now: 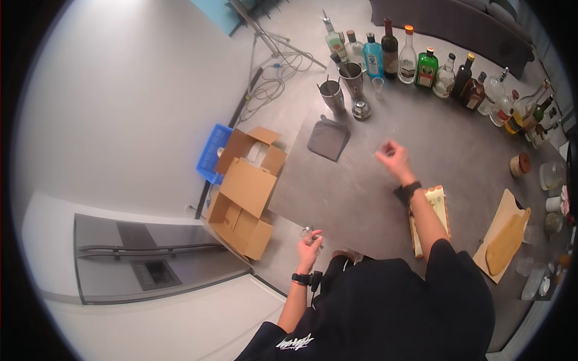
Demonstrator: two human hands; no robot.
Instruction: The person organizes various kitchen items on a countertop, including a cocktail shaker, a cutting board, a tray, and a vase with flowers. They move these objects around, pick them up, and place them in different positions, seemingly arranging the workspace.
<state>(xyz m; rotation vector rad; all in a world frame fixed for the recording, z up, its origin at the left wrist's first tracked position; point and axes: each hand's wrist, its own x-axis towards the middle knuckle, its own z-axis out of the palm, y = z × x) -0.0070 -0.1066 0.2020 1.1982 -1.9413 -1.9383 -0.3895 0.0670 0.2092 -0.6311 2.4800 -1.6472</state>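
Note:
My left hand (309, 247) is closed around a small shiny metal object (309, 232) at the grey table's near left edge; its exact kind is unclear. My right hand (393, 159) is over the middle of the table, blurred, with fingers curled. Something clear may be at its fingertips, but I cannot tell. Beyond it lie a folded grey cloth (328, 137), a metal strainer or shaker top (361, 109), two metal cups (333, 95) holding bar tools, and a small clear glass (378, 88). A cream patterned booklet or box (436, 205) lies partly under my right forearm.
Several liquor bottles (426, 70) line the table's far edge. Wooden boards (506, 243), a cork-topped jar (520, 164) and glassware stand at the right. On the floor at the left are open cardboard boxes (248, 187), a blue crate (210, 155), cables and a tripod.

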